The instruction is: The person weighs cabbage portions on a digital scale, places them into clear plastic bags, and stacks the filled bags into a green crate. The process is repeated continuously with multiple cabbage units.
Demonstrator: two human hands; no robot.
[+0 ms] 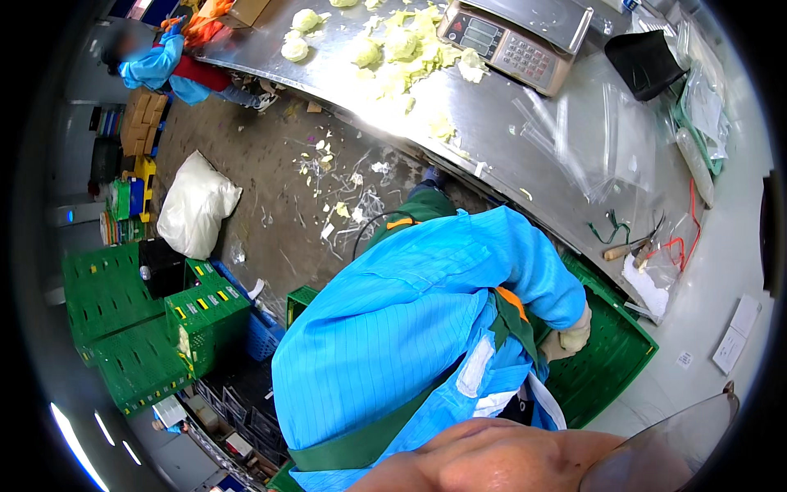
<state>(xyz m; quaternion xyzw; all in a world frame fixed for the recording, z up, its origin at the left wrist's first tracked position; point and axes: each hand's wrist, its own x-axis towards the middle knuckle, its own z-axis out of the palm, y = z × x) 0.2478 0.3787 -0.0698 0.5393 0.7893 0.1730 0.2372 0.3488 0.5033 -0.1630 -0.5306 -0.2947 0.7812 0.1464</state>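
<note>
My left hand (578, 329), in a pale glove below a blue sleeve (547, 289), reaches down inside a green plastic crate (605, 363) beside the metal table (492, 135). Close against it is my right hand (555, 348), partly covered and also gloved. Fingers and anything they hold cannot be made out. The crate's visible inner floor is green and perforated. On the table lie several pale green cabbages (400, 43) and loose cabbage leaves (393, 80). A digital weighing scale (498, 46) stands beside them.
Clear plastic bags (627, 141), a black scoop-like container (645, 64) and a wooden-handled tool (621, 251) lie on the table. Stacked green crates (209, 320) and a stuffed white sack (198, 206) occupy the floor. Leaf scraps (341, 209) litter it. Another person (157, 64) stands farther along the table.
</note>
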